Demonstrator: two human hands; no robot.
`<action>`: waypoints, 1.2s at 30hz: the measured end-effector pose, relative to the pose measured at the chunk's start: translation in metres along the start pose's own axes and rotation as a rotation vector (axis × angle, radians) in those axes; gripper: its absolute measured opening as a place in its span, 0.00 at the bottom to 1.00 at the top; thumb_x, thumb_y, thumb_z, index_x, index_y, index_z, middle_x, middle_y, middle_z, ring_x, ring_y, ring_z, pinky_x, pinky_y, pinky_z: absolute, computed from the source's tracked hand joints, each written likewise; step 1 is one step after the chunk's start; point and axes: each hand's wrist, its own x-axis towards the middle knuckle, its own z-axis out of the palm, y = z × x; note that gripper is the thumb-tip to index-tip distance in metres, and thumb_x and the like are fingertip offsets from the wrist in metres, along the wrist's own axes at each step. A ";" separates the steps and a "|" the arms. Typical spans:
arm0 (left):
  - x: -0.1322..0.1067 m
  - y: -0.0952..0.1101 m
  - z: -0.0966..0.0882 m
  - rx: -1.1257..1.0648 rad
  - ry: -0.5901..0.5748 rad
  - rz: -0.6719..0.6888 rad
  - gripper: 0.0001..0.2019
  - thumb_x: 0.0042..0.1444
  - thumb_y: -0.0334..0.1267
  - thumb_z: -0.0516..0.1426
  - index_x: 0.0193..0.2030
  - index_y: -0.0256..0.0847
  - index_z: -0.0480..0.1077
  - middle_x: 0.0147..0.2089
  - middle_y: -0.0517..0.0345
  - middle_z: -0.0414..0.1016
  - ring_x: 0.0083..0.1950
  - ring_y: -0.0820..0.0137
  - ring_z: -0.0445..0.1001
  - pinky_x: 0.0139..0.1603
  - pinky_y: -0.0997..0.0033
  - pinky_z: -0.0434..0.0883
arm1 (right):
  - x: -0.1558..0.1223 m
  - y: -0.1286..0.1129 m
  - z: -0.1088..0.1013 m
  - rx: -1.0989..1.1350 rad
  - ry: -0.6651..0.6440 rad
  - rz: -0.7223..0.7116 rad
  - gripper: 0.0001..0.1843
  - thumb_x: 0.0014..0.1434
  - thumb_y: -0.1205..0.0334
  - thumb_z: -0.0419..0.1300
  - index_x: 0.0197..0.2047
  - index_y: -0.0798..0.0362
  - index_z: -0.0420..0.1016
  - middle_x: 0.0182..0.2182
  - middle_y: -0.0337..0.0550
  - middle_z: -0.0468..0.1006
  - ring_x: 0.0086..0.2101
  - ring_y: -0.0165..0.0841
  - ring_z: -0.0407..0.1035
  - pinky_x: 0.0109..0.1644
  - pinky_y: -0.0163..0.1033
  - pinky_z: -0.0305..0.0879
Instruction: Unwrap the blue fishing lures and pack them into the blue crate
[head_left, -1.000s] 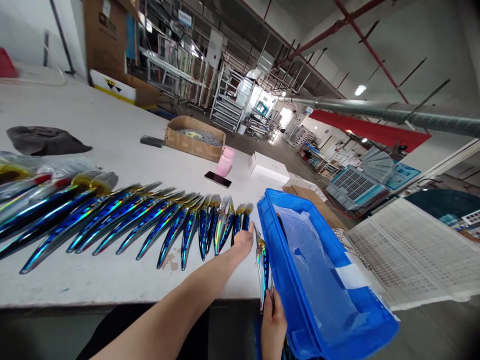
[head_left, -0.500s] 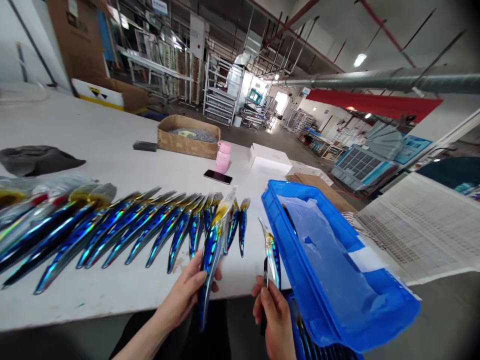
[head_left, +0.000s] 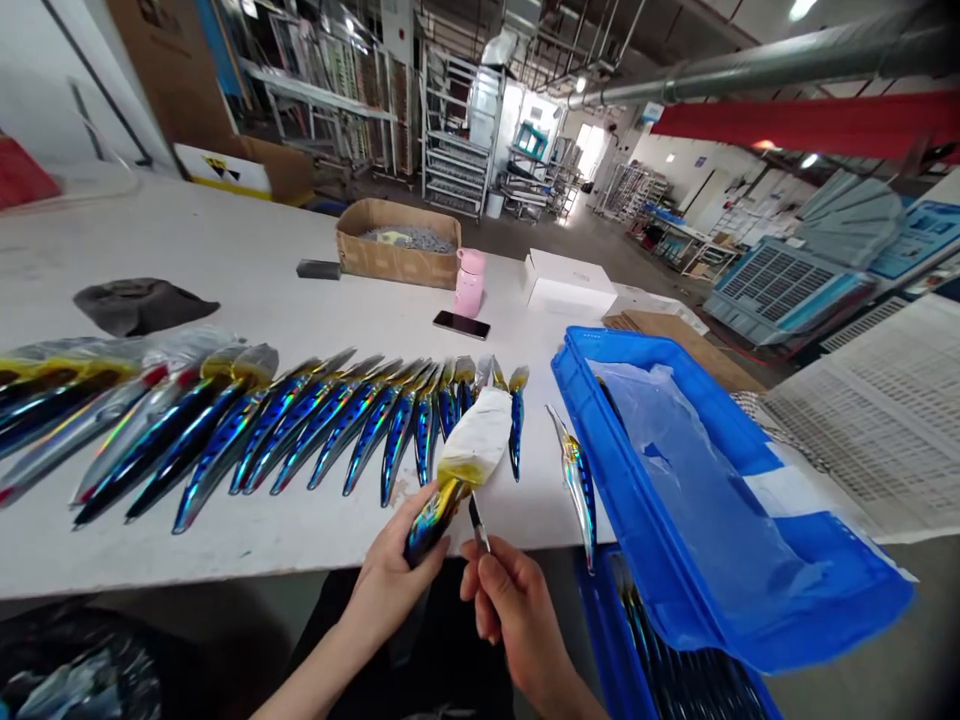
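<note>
My left hand (head_left: 397, 565) is closed around a blue, iridescent fishing lure (head_left: 433, 520). The lure is tilted, its yellow end and white, wrapped-looking tail (head_left: 480, 430) pointing up and away from me. In my right hand (head_left: 514, 600) is a slim tool (head_left: 481, 535) with a silver middle and dark tip; its exact kind is unclear. That tip is close to the yellow part of the lure, and I cannot tell if it touches. Another lure (head_left: 577, 485) lies by the blue crate. A long row of similar lures (head_left: 326, 435) spreads across the table to the left.
At right, a blue crate (head_left: 626, 500) holds translucent sheeting, above another with more lures (head_left: 675, 660). Farther back are a phone (head_left: 461, 324), pink bottle (head_left: 470, 285), cardboard tray (head_left: 397, 262), white box (head_left: 570, 285) and dark cloth (head_left: 139, 305). A black bag (head_left: 67, 650) sits below left.
The lure in my left hand has turned, bringing its broad pale tail face into view. My right hand has brought the tool leftward to it. The camera view has shifted.
</note>
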 end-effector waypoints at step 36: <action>0.082 0.062 0.184 -0.084 -0.417 -0.176 0.46 0.48 0.33 0.60 0.72 0.31 0.44 0.55 0.39 0.71 0.59 0.53 0.69 0.61 0.57 0.64 | -0.032 -0.010 -0.126 0.405 0.676 -0.148 0.19 0.46 0.48 0.73 0.39 0.50 0.83 0.29 0.45 0.82 0.26 0.29 0.73 0.19 0.25 0.56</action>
